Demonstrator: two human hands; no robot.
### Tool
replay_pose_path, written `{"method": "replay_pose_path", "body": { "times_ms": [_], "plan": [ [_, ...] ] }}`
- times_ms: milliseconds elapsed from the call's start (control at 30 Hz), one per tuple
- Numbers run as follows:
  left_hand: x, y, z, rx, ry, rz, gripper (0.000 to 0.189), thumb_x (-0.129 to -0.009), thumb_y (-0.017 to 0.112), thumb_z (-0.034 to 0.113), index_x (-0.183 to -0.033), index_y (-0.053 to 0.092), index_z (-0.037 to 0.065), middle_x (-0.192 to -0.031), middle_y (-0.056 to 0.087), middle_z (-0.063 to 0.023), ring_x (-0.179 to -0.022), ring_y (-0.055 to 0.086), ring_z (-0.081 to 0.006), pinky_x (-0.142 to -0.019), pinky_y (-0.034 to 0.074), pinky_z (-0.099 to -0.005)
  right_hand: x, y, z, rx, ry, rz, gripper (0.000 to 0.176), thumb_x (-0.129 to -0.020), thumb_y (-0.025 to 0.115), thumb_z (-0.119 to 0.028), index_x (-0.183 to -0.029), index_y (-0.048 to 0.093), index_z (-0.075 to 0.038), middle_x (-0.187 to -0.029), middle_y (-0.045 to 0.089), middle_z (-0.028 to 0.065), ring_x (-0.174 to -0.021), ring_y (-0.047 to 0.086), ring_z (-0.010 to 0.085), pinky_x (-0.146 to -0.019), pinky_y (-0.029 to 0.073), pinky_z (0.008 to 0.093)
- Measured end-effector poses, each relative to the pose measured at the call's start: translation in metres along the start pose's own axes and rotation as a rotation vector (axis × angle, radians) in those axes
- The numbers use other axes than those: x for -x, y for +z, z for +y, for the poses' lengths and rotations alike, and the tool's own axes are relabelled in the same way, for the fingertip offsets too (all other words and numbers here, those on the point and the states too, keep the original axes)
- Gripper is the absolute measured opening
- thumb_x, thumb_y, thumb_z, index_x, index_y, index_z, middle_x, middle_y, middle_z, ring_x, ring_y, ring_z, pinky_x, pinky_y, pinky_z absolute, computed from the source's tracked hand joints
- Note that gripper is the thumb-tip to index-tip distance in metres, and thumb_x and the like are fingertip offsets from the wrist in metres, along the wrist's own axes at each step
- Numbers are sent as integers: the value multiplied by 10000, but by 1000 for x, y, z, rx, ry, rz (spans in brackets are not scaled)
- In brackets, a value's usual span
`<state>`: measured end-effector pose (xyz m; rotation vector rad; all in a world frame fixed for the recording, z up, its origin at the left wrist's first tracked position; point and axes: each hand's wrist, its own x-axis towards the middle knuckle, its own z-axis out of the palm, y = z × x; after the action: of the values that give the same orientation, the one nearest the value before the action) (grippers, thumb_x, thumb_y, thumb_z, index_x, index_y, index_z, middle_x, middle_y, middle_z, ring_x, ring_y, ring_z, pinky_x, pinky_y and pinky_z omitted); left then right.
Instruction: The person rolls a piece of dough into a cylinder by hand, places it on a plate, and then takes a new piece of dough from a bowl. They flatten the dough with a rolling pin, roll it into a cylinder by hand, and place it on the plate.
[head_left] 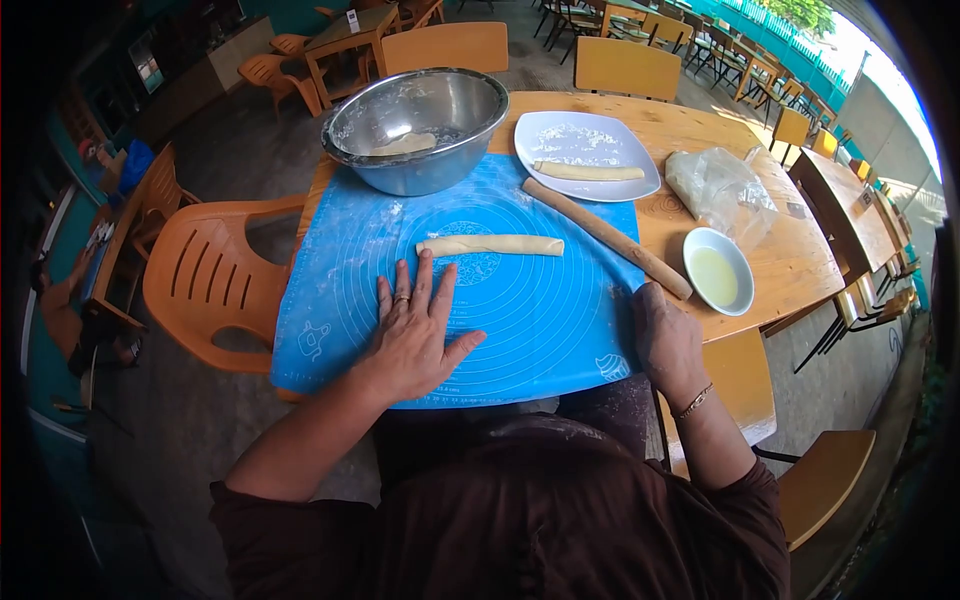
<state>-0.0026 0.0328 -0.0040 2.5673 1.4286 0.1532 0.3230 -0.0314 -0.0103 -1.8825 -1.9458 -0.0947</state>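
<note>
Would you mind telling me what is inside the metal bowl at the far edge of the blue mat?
A pale piece of dough lies in the metal bowl, with floury smears. The near wall hides part of the bottom.

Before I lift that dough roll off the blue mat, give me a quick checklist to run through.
1. The dough roll lies free on the mat: ok.
2. The left hand is empty, flat on the mat: ok.
3. The right hand is empty: cannot tell, its fingers are hidden.
4. The rolling pin lies apart from the dough roll: ok.
5. The plate has room beside the second roll: ok.
</note>
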Motion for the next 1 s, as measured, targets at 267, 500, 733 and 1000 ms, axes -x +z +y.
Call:
{"method": "replay_pose_path", "body": {
  "times_ms": [267,500,733,1000],
  "plan": [
    [16,-4,14,-53,-15,-66,1006,-923,490,690,-1556,203,-38,-1582,80,-392,-1448,29,-621,-1129,34,-737,7,-19,-1,-79,74,-39,160,-926,636,-130,-1066,587,-71,-769,668,226,-733,669,410,-622,503,482],
    [27,-9,11,-85,-40,-98,983,-938,506,651,-1563,174,-31,-1595,38,-371,-1449,27,-618,-1110,68,-761,8,-25,3,-100,28,-42,174,-895,697,-136,-1038,627,-66,-727,655,192,-683,662,391,-612,500,460],
    [-9,-64,34,-111,-95,-171,638,-991,502,526,-1240,565,-58,-1333,474,-348,-1269,436,-528,-1128,177,-688,-86,-65,11,-162,11,86,222,-919,673,-217,-995,671,-8,-934,669,180,-825,670,356,-751,523,430],
    [-131,-70,35,32,145,11,312,-1025,487,210,-1017,662,-49,-1119,635,-242,-1050,618,-376,-938,483,-448,-240,42,127,391,-45,-327,268,-902,527,-119,-986,717,50,-912,699,295,-903,695,432,-808,560,433]
  ]
}}
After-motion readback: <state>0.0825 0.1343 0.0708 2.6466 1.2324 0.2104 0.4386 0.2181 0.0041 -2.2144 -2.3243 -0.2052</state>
